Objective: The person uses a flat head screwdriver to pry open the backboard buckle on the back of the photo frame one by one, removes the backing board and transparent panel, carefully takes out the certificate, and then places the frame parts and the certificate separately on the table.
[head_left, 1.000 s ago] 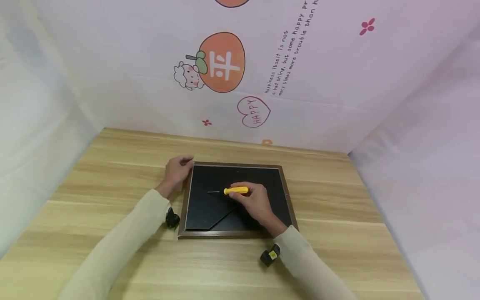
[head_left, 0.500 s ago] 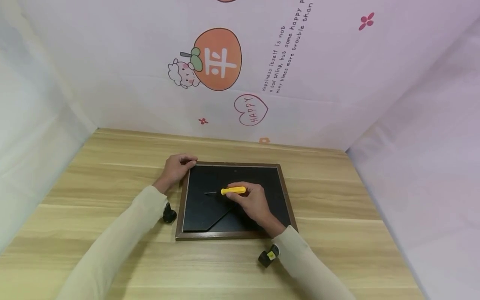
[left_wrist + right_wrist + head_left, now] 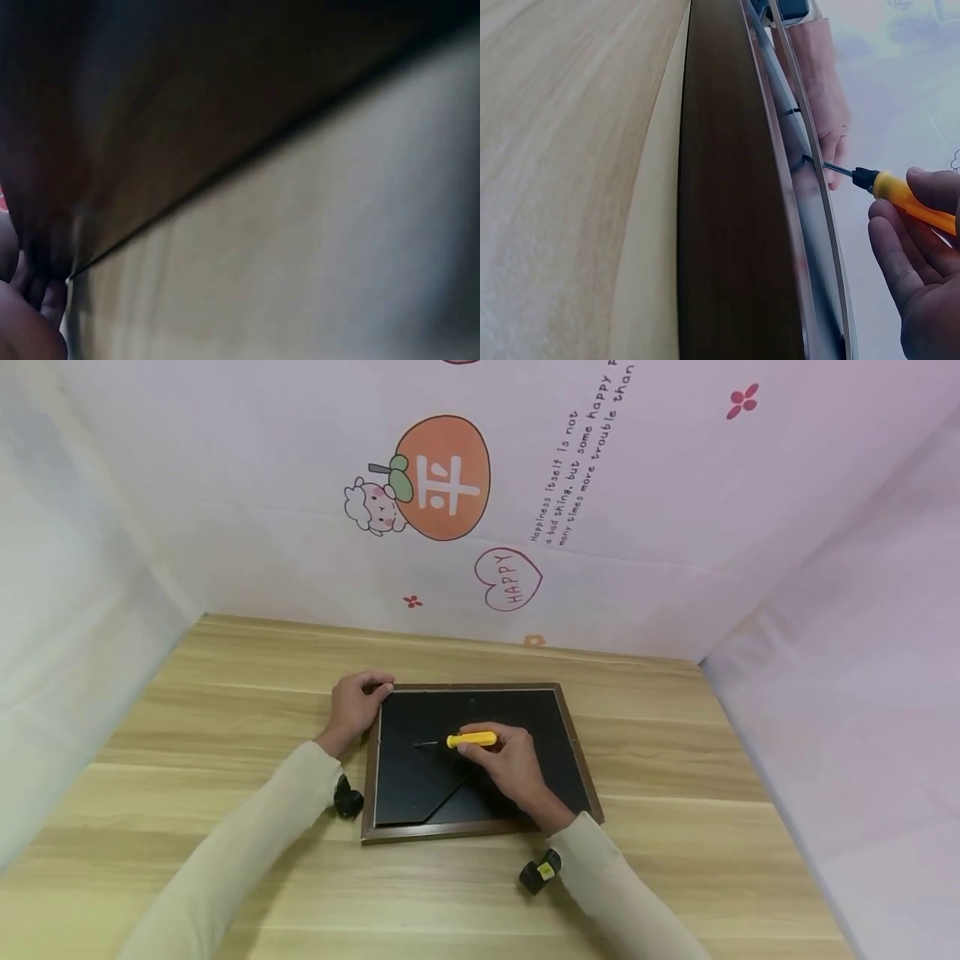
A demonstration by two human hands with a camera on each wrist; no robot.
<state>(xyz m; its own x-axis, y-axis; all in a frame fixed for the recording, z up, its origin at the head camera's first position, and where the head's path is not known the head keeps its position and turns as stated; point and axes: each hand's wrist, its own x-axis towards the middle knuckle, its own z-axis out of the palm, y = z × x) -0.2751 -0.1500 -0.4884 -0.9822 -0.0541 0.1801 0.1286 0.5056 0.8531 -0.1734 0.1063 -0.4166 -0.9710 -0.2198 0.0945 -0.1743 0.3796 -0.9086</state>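
Wooden table (image 3: pixel 420 893) bears frame (image 3: pixel 450 832); right fingers (image 3: pixel 891 247) grip screwdriver (image 3: pixel 897 192)

I have both arms reaching forward in pale sleeves, wrists bare beyond the cuffs. My left arm (image 3: pixel 232 843) slants in from the lower left, and my left hand (image 3: pixel 351 708) is the farther forward of the two, thumb and index finger bent toward each other in a pinch. My right arm (image 3: pixel 630 893) enters from the lower right; my right hand (image 3: pixel 516 767) points forward and to the left, its thumb on the near side. My right wrist view shows that thumb set opposite bent fingers, gripping. My left wrist view is dark and blurred, with bunched fingers at its lower left.
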